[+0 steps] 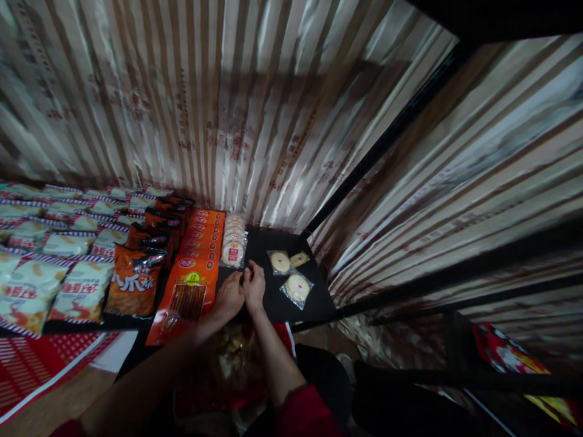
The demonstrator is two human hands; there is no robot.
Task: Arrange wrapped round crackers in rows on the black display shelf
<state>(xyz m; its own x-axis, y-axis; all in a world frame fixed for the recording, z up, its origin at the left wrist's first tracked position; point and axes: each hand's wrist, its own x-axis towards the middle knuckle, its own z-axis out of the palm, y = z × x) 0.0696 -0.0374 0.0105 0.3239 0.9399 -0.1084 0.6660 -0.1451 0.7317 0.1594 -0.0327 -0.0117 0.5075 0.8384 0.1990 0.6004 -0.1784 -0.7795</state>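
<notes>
My left hand [231,296] and my right hand [254,286] meet close together over the black shelf board [264,303]. The fingers of both are bent and pressed in; anything between them is hidden from me. Just beyond them runs a row of clear-wrapped round crackers [234,254], the front one with a red and white label. To the right of my hands lie two loose wrapped round crackers, one [279,262] farther back and one [297,287] nearer, beside a small yellowish packet [299,260]. Flat orange snack packs [191,267] overlap in a row on the left.
Dark orange-brown snack bags [133,282] and rows of pale chip bags [82,290] fill the shelf's left. Below my arms stands a red container [286,335] with wrapped goods; a red basket [45,364] is at lower left. A black post [378,152] rises before the pleated curtain [255,109].
</notes>
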